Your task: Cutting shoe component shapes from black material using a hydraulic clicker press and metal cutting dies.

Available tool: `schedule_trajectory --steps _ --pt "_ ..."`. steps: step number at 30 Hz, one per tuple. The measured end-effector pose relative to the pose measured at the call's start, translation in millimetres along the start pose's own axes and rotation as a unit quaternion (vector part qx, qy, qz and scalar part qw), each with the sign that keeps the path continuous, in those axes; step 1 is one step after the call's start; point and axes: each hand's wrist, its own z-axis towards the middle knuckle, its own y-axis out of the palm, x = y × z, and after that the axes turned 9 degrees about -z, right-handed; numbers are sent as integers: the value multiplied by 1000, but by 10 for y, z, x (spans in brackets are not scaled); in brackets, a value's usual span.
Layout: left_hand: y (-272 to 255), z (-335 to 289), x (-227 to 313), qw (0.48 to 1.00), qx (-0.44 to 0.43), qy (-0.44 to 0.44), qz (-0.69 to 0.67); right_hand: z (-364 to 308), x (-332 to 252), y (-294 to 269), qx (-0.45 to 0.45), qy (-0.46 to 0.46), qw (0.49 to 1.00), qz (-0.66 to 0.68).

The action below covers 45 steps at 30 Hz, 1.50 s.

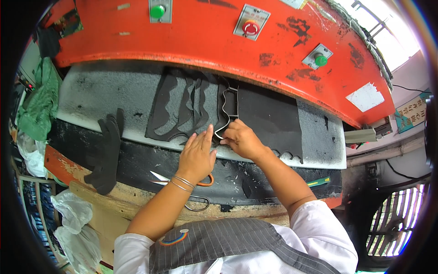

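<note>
My right hand [244, 139] is closed on the near end of a wavy-edged metal cutting die [231, 105], which lies on a dark grey foam sheet [269, 118]. To its left, my left hand [197, 155] lies with fingers stretched out at the near edge of the sheet, holding nothing. Left of the die, the sheet has wavy cut-out gaps, with narrow strips [186, 105] between them. The sheet rests on a pale, speckled cutting board [105, 93]. Partly hidden under my left wrist are scissors [159, 178] with an orange handle.
A red press beam [196, 39] with green buttons [157, 11] and a red stop button [250, 28] spans the far side. Cut wavy foam pieces [107, 155] are stacked at left. A green cutter [318, 181] lies right. Plastic bags [75, 214] hang at lower left.
</note>
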Motion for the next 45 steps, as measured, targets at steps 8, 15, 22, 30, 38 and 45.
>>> schedule_trajectory --steps 8,15,22,30,38,45 --pt "60 -108 5 999 3 7 -35 -87 -24 -71 -56 50 996 52" --pt "30 -38 38 998 18 6 -54 -12 -6 -168 -25 21 998 49" --pt "134 -50 87 996 33 3 -80 -174 -66 -51 36 50 998 -17" --pt "97 -57 17 995 34 -6 -92 81 152 -747 -10 149 979 139" --pt "58 -71 11 998 16 -2 -53 -622 217 -652 153 57 957 239" --pt "112 311 272 998 38 49 -30 -556 226 -250 98 33 994 -44"
